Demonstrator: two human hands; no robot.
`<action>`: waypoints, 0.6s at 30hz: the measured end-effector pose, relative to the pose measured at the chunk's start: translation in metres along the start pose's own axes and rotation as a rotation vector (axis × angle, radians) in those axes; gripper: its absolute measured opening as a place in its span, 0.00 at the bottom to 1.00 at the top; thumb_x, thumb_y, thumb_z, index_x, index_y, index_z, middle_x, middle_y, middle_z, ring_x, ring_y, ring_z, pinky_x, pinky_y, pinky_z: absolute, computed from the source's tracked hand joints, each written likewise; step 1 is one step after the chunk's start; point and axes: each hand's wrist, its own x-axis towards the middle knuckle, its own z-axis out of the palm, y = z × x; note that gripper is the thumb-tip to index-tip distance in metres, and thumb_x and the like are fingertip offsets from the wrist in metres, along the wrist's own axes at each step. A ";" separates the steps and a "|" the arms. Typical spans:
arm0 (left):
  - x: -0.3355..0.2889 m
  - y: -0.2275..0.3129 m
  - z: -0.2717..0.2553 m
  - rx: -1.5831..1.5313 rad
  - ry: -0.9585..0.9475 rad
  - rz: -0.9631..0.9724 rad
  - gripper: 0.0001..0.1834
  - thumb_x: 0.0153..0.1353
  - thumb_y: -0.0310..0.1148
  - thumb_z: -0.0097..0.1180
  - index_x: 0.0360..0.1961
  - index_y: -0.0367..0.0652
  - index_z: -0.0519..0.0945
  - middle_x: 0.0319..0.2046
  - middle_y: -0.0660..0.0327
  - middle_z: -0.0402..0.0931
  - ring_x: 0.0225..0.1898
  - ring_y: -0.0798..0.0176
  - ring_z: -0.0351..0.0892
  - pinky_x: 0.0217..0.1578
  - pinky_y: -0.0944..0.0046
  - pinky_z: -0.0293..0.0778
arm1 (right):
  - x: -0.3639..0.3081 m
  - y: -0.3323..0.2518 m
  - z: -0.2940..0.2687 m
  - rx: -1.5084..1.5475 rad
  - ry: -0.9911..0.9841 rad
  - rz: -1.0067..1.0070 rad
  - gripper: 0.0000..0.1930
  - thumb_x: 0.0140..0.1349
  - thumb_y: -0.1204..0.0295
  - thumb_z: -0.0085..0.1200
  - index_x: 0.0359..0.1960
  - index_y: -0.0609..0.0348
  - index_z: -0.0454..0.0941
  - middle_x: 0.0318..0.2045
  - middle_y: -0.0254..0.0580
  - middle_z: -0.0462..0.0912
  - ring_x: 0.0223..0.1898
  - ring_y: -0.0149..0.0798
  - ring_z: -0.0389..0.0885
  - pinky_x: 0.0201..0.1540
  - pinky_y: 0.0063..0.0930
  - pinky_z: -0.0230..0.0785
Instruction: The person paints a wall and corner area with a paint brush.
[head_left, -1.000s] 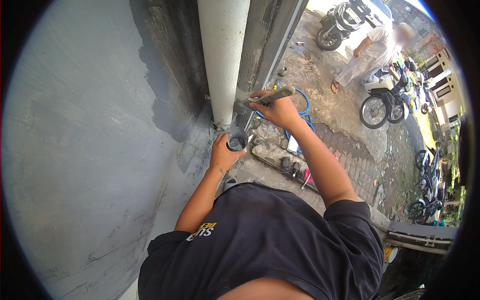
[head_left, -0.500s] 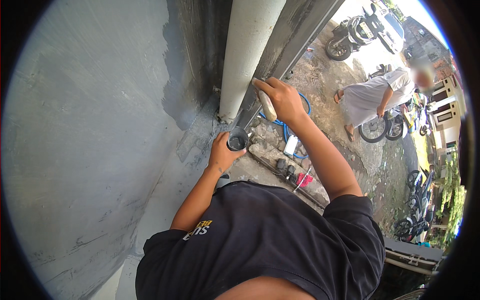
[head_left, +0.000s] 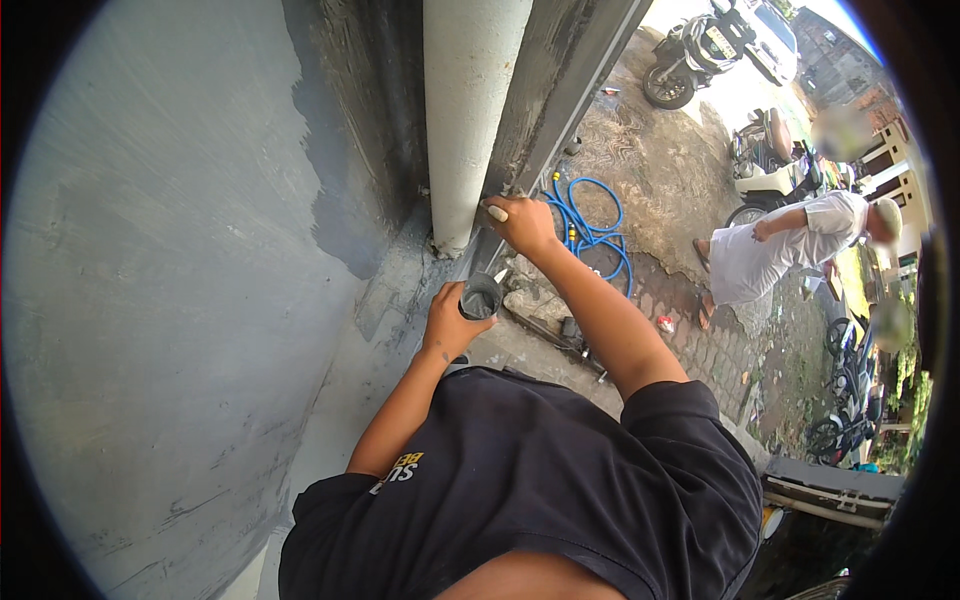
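Observation:
My left hand (head_left: 447,325) is wrapped round a small dark cup (head_left: 481,293) with grey paint inside. A little farther off, my right hand (head_left: 526,228) grips a paintbrush by its thick pale handle (head_left: 496,213), whose butt end faces me. The bristles are hidden. The brush hand is beside the lower end of a thick whitish pipe (head_left: 472,120), against the dark grey strip behind it. On the left rises a grey wall (head_left: 170,260) with a darker, ragged-edged painted band (head_left: 325,190) near the corner.
A coiled blue hose (head_left: 622,240) lies on the ground to the right. Broken concrete (head_left: 530,302) lies just right of the cup. Farther right a person in pale clothes (head_left: 745,255) walks past. Parked motorcycles (head_left: 690,60) stand beyond.
My right hand has moved down and closer to the pipe, and the brush handle has turned toward me. My left hand still holds the cup. The walking person has moved, and the view has shifted.

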 end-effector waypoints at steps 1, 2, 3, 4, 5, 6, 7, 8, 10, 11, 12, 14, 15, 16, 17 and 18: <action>0.000 -0.002 0.000 0.009 0.023 -0.001 0.42 0.44 0.39 0.82 0.59 0.29 0.77 0.58 0.44 0.77 0.61 0.41 0.76 0.63 0.50 0.73 | 0.003 -0.003 -0.006 -0.012 0.025 -0.007 0.17 0.56 0.68 0.64 0.49 0.42 0.86 0.35 0.42 0.89 0.36 0.51 0.89 0.36 0.46 0.82; 0.002 -0.005 -0.002 0.010 0.022 -0.002 0.42 0.44 0.39 0.82 0.59 0.29 0.77 0.58 0.44 0.77 0.61 0.41 0.76 0.63 0.50 0.73 | 0.005 -0.004 -0.014 -0.010 0.024 -0.006 0.17 0.56 0.68 0.64 0.49 0.42 0.86 0.35 0.42 0.89 0.36 0.51 0.89 0.36 0.46 0.82; 0.003 -0.007 -0.004 0.009 0.003 -0.013 0.43 0.45 0.39 0.82 0.60 0.29 0.77 0.58 0.44 0.76 0.62 0.41 0.76 0.64 0.50 0.72 | 0.007 -0.007 -0.026 -0.041 0.078 -0.041 0.18 0.54 0.69 0.64 0.49 0.42 0.86 0.33 0.41 0.88 0.35 0.50 0.89 0.35 0.45 0.81; 0.003 -0.009 -0.005 0.007 -0.016 -0.027 0.43 0.45 0.40 0.81 0.60 0.28 0.77 0.59 0.44 0.76 0.62 0.42 0.76 0.64 0.50 0.72 | 0.008 -0.013 -0.041 -0.069 0.128 -0.077 0.19 0.53 0.70 0.64 0.49 0.43 0.86 0.32 0.39 0.87 0.33 0.48 0.89 0.34 0.44 0.81; 0.003 -0.011 -0.004 0.005 -0.013 -0.035 0.43 0.45 0.40 0.81 0.60 0.28 0.77 0.59 0.44 0.76 0.62 0.42 0.76 0.64 0.50 0.72 | 0.009 -0.018 -0.057 -0.067 0.121 -0.081 0.19 0.53 0.70 0.64 0.49 0.43 0.86 0.32 0.39 0.87 0.33 0.48 0.89 0.34 0.44 0.81; 0.005 -0.011 -0.003 0.032 0.018 -0.007 0.44 0.44 0.40 0.82 0.59 0.26 0.76 0.58 0.44 0.77 0.60 0.42 0.78 0.62 0.51 0.74 | 0.010 -0.024 -0.080 -0.115 0.190 -0.128 0.18 0.56 0.69 0.64 0.50 0.43 0.86 0.31 0.37 0.86 0.32 0.46 0.87 0.34 0.40 0.80; 0.007 -0.012 -0.002 0.062 0.051 0.019 0.45 0.43 0.40 0.83 0.59 0.24 0.76 0.56 0.43 0.78 0.58 0.42 0.80 0.60 0.51 0.76 | 0.012 -0.031 -0.100 -0.159 0.260 -0.178 0.17 0.59 0.68 0.64 0.51 0.43 0.85 0.31 0.35 0.84 0.31 0.43 0.86 0.33 0.37 0.78; 0.009 -0.010 -0.002 0.060 0.051 0.017 0.45 0.43 0.40 0.83 0.59 0.24 0.76 0.56 0.43 0.78 0.58 0.42 0.80 0.60 0.51 0.76 | 0.013 -0.037 -0.120 -0.160 0.257 -0.178 0.17 0.59 0.68 0.64 0.51 0.43 0.85 0.31 0.35 0.84 0.31 0.43 0.86 0.33 0.37 0.78; 0.011 -0.005 -0.005 0.038 0.005 -0.036 0.45 0.46 0.42 0.81 0.62 0.27 0.75 0.60 0.44 0.75 0.63 0.41 0.74 0.65 0.51 0.71 | 0.014 -0.052 -0.154 -0.226 0.442 -0.352 0.18 0.58 0.69 0.64 0.51 0.47 0.86 0.29 0.33 0.82 0.29 0.38 0.83 0.32 0.35 0.76; 0.012 -0.008 -0.005 0.039 0.009 -0.037 0.45 0.46 0.42 0.81 0.62 0.27 0.75 0.60 0.44 0.75 0.63 0.41 0.74 0.65 0.51 0.71 | 0.014 -0.061 -0.168 -0.223 0.444 -0.356 0.18 0.58 0.69 0.64 0.51 0.47 0.86 0.29 0.33 0.82 0.29 0.38 0.83 0.32 0.35 0.76; 0.014 -0.009 -0.004 0.041 0.000 -0.021 0.45 0.46 0.42 0.81 0.62 0.27 0.75 0.60 0.44 0.75 0.63 0.41 0.75 0.64 0.51 0.72 | 0.011 -0.068 -0.184 -0.256 0.487 -0.443 0.18 0.56 0.71 0.63 0.49 0.48 0.86 0.31 0.32 0.83 0.32 0.37 0.83 0.33 0.33 0.76; 0.016 -0.009 -0.002 0.041 -0.012 0.009 0.46 0.46 0.42 0.81 0.62 0.27 0.75 0.60 0.44 0.76 0.62 0.41 0.75 0.64 0.51 0.72 | 0.009 -0.070 -0.194 -0.326 0.617 -0.631 0.17 0.53 0.72 0.62 0.47 0.52 0.85 0.33 0.34 0.82 0.34 0.35 0.83 0.33 0.30 0.75; 0.018 -0.004 0.000 0.045 -0.011 0.020 0.45 0.45 0.42 0.81 0.61 0.26 0.75 0.59 0.44 0.76 0.62 0.40 0.76 0.63 0.51 0.72 | 0.004 -0.068 -0.197 -0.354 0.622 -0.614 0.17 0.53 0.72 0.62 0.47 0.52 0.85 0.33 0.34 0.82 0.34 0.35 0.83 0.33 0.30 0.75; 0.021 0.003 0.005 0.044 -0.016 0.041 0.45 0.45 0.42 0.82 0.60 0.26 0.76 0.58 0.44 0.76 0.61 0.40 0.76 0.63 0.50 0.73 | -0.002 -0.067 -0.198 -0.361 0.635 -0.652 0.18 0.54 0.71 0.63 0.48 0.53 0.86 0.34 0.36 0.83 0.34 0.35 0.83 0.33 0.29 0.75; 0.021 0.006 0.003 0.027 -0.025 0.023 0.45 0.44 0.41 0.82 0.59 0.25 0.76 0.57 0.43 0.77 0.60 0.39 0.77 0.62 0.50 0.74 | -0.009 -0.067 -0.197 -0.371 0.647 -0.688 0.18 0.55 0.71 0.64 0.49 0.54 0.86 0.36 0.38 0.84 0.34 0.36 0.84 0.32 0.29 0.75; 0.022 0.007 0.002 0.007 -0.054 0.025 0.44 0.44 0.41 0.82 0.58 0.25 0.76 0.57 0.42 0.77 0.59 0.39 0.78 0.61 0.50 0.74 | -0.016 -0.066 -0.193 -0.359 0.620 -0.693 0.18 0.55 0.72 0.64 0.49 0.54 0.86 0.37 0.39 0.84 0.35 0.36 0.84 0.33 0.28 0.75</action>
